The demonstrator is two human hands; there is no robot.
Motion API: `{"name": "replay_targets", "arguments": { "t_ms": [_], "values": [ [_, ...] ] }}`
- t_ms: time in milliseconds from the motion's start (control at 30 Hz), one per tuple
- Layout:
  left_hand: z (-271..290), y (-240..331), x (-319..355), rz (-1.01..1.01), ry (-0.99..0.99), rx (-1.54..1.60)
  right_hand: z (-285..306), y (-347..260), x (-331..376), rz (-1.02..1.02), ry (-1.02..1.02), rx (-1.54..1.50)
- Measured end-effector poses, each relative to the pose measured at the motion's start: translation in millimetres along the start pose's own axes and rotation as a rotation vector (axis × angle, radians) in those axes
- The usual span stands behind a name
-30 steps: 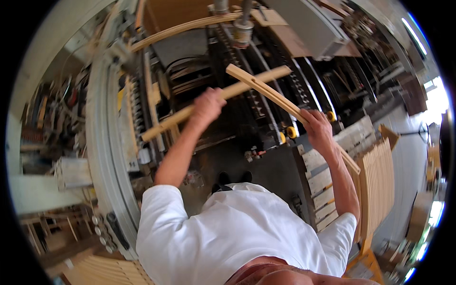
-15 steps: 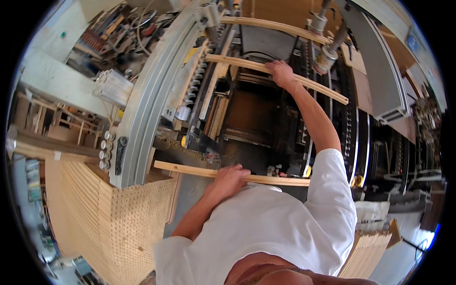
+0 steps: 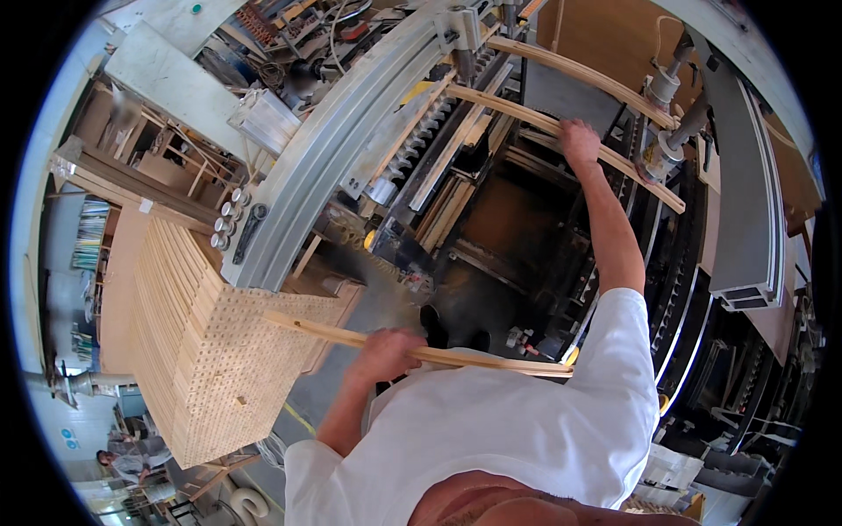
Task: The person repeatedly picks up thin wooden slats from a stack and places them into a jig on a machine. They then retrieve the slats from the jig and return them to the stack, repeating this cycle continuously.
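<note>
My left hand (image 3: 388, 353) is closed around a long pale wooden strip (image 3: 491, 362) held low in front of my body. Its left end overlaps a stack of strips in view. Farther off, my right arm reaches out over a machine (image 3: 481, 259). There my right hand (image 3: 581, 145) grips a second wooden strip (image 3: 517, 110), which lies across the machine's rails. Beyond it a third wooden strip (image 3: 583, 68) spans the same rails, touched by neither hand. The fingertips of both hands are partly hidden.
A large stack of wooden strips (image 3: 241, 386) with drilled-looking ends stands at left. A grey metal beam (image 3: 351, 123) runs along the machine's left side, another beam (image 3: 745, 210) along its right. Two cylinders (image 3: 662, 158) hang near the strips' right ends. Another person (image 3: 132, 463) is far off, lower left.
My view has turned, shifting the machine rightward in the picture. The near strip and my left hand have moved left toward the stack. My right hand stays on the second strip.
</note>
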State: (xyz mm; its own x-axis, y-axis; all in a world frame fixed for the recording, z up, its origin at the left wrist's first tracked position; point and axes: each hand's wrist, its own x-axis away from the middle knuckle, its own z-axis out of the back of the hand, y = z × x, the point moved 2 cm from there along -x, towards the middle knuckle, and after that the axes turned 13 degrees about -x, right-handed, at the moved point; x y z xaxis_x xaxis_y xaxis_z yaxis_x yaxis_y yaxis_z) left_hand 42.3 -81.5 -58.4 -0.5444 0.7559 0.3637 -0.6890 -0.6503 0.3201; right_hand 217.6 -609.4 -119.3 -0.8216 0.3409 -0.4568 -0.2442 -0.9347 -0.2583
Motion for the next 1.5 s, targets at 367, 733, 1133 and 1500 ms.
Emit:
{"name": "replay_targets", "arguments": {
  "t_ms": [367,733,1133,1500],
  "values": [
    [27.2,-30.3,54.7,0.107,0.113,0.010,-8.3,16.5,1.2,0.065,0.025,0.029],
    [59.1,-63.8,253.3,0.583,0.370,0.294,2.4,-21.7,-3.2,-0.109,-0.097,0.144],
    [70.6,-229.3,539.6,0.867,1.056,0.672,49.8,-243.5,128.8,-0.027,0.230,-0.804],
    [116.5,-529.6,549.2,1.496,0.883,0.155,0.7,-404.0,388.6,-0.118,-0.235,-1.023]
  ]
}}
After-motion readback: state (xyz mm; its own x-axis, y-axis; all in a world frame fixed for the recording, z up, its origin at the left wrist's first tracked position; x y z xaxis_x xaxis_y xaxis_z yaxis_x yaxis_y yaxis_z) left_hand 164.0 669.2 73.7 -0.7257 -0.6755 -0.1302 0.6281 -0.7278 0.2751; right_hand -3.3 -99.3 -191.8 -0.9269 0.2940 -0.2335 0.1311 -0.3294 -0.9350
